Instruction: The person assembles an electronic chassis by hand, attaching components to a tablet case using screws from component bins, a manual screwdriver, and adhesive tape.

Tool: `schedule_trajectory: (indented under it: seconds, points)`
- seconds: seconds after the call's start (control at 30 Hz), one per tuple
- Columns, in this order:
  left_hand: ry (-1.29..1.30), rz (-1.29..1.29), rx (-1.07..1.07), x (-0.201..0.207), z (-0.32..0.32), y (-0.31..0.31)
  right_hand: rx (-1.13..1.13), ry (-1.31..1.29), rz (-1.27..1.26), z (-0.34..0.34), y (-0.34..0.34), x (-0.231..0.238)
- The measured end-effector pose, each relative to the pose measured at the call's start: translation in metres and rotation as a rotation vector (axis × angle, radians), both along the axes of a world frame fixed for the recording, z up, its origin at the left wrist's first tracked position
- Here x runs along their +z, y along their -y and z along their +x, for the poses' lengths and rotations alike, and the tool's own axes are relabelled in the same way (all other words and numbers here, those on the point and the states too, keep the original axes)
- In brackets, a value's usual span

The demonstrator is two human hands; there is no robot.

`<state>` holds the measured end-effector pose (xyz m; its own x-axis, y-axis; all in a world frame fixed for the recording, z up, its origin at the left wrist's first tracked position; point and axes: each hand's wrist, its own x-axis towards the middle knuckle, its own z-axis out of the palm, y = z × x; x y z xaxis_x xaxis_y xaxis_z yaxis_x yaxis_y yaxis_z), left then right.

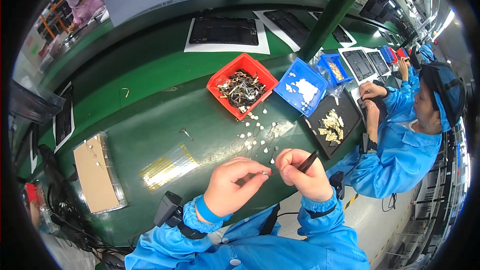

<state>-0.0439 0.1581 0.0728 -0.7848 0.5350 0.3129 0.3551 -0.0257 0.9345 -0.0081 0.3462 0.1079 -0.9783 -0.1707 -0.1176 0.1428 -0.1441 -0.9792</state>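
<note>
My left hand, with a blue band at its wrist, pinches a small pale part between thumb and fingertips. Just across from it, my right hand is closed around a slim dark tool that looks like tweezers; its tip is hidden by the fingers. Both hands are close together above the front edge of the green table. Beyond them lie several small white round pieces with thin dark wires. Past these sits a red bin heaped with dark and pale strips.
Right of the red bin stand a blue bin of white pieces and a black tray of yellowish strips. A yellow-marked clear sheet and a brown board lie leftward. A co-worker in blue sits at the right.
</note>
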Motion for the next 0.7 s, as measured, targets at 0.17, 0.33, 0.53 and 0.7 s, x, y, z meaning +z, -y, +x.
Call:
schedule_trajectory:
  seconds: [0.17,0.33,0.53,0.7]
  points:
    - [0.408,0.259,-0.047,0.007,0.009,0.020,0.076,0.143,-0.129,-0.001,0.004,0.001]
    - [0.503,0.330,-0.063,0.004,0.008,0.032,0.141,0.112,-0.101,0.002,0.021,0.004]
    - [0.982,0.471,-0.241,0.016,0.003,0.050,-0.038,-0.632,0.286,-0.009,0.040,-0.011]
    - [1.199,0.327,-0.351,0.010,-0.008,0.056,-0.059,-1.056,0.486,-0.023,0.060,-0.021]
